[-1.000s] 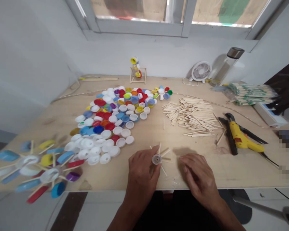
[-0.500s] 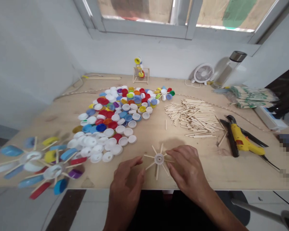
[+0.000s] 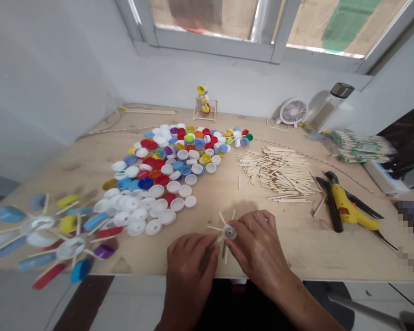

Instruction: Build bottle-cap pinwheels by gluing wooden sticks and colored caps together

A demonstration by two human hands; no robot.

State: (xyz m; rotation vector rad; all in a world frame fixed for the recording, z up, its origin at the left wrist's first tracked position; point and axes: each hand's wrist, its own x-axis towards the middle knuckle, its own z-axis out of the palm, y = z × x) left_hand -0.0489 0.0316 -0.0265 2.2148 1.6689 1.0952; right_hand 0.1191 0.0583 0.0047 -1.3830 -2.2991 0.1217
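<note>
A clear-white bottle cap (image 3: 229,232) with thin wooden sticks radiating from it like spokes is just above the table's front edge. My right hand (image 3: 260,246) grips this cap from the right, thumb and fingers at its rim, covering the sticks on that side. From the left, my left hand (image 3: 191,264) pinches one of the lower-left sticks between thumb and fingers. To the left lie two finished-looking wheels of sticks and coloured caps; the nearer wheel (image 3: 70,247) overlaps the farther wheel (image 3: 37,228).
A heap of coloured caps (image 3: 157,177) covers the table's left middle. Cut sticks (image 3: 281,172) are piled right of centre. Beyond them lie a yellow glue gun (image 3: 348,209), black-handled cutters (image 3: 334,207), bagged sticks (image 3: 360,146), a small fan (image 3: 293,111) and a bottle (image 3: 327,108).
My right hand has moved left and closed on the cap hub. The left hand has come in from the left and taken a stick. The camera view has shifted slightly.
</note>
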